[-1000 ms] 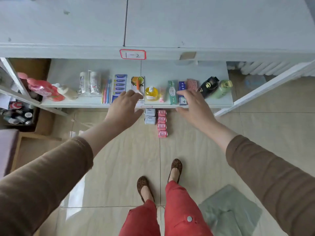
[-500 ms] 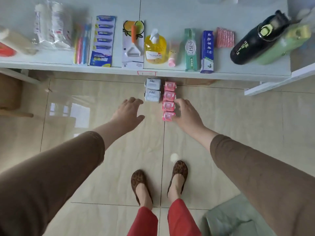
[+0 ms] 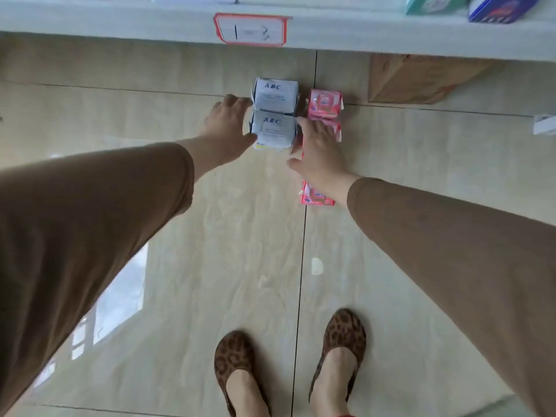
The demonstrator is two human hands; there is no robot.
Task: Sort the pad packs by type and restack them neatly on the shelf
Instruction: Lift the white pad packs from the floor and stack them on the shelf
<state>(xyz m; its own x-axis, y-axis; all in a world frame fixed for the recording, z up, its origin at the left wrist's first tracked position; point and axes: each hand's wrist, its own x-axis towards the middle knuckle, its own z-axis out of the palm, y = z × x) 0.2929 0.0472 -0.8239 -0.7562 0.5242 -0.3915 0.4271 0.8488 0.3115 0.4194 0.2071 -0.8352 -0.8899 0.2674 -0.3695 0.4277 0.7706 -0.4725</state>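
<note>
Beige glossy tile floor (image 3: 210, 236) under the white shelf edge (image 3: 120, 25) with its red-bordered label (image 3: 250, 29), and that's where the packs sit: two pale blue-grey soft plastic pad packs (image 3: 274, 114) printed ABC, one behind the other, and a line of small pink plastic pad packs (image 3: 325, 105) just to their right, one more peeking out under my wrist at (image 3: 317, 197). My left hand (image 3: 227, 129) is against the left side of the nearer grey pack, fingers loosely spread and reaching up along the seam between the two, thumb curling at the front corner. My right hand (image 3: 317, 152) lies over the middle pink packs, fingers together and fairly flat, its inner edge touching the grey pack's right side. Not clamped yet, I'd say, more bracketing it. To do this well I figure I should squeeze the grey pair from both sides evenly and lift them as one block, keeping the pink row undisturbed. Soft wrappers slip, so firm flat palms, not fingertips.
</note>
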